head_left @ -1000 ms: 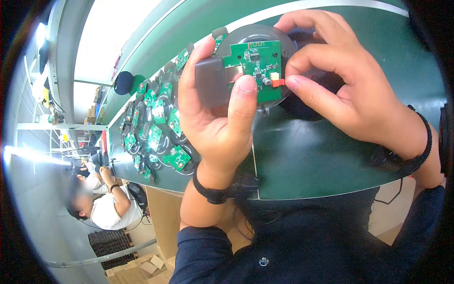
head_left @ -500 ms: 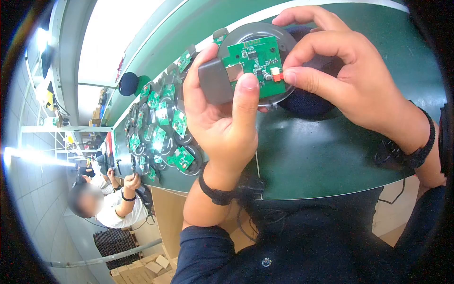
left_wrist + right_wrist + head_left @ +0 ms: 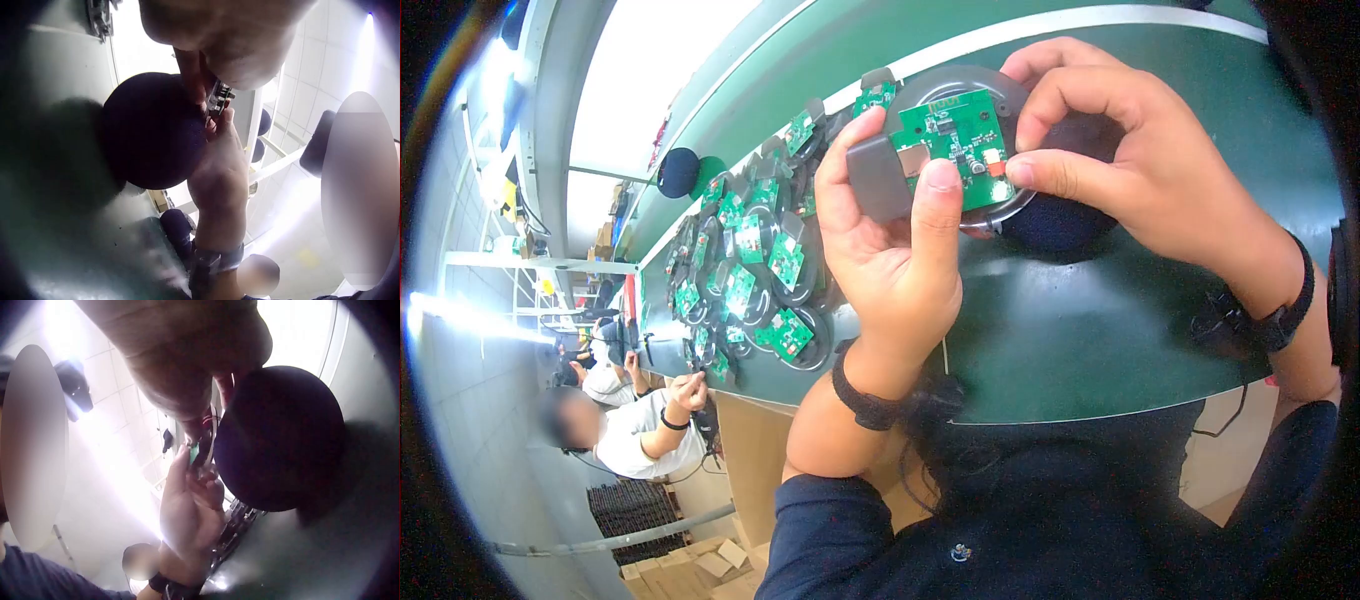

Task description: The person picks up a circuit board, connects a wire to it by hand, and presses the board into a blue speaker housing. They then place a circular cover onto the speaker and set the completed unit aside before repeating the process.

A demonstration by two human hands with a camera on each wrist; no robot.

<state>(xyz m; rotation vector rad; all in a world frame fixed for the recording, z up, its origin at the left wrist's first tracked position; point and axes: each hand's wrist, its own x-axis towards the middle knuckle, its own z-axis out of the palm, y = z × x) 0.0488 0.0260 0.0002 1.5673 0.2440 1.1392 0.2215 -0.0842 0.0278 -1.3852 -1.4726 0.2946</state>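
My left hand [image 3: 890,240] grips a clear round plastic part [image 3: 1000,215] with a green circuit board [image 3: 952,132] and a grey block [image 3: 878,180], its thumb on the board's lower left. With thumb and index finger, my right hand [image 3: 1140,160] pinches at a small red connector [image 3: 997,169] beside a white socket on the board's right edge. Behind the board is a dark round body [image 3: 1055,225], which shows as a large dark disc [image 3: 153,131] in the left wrist view and likewise [image 3: 281,437] in the right wrist view.
Left of my hands, many similar boards on clear round parts [image 3: 788,335] lie piled on the green table [image 3: 1090,340]. A dark round object [image 3: 678,172] stands beyond them. Another person in a white shirt [image 3: 635,440] sits at the far left.
Both hands and the held board have shifted slightly right and down in the head view. The grips look the same. The other person's hand has risen over the table edge.
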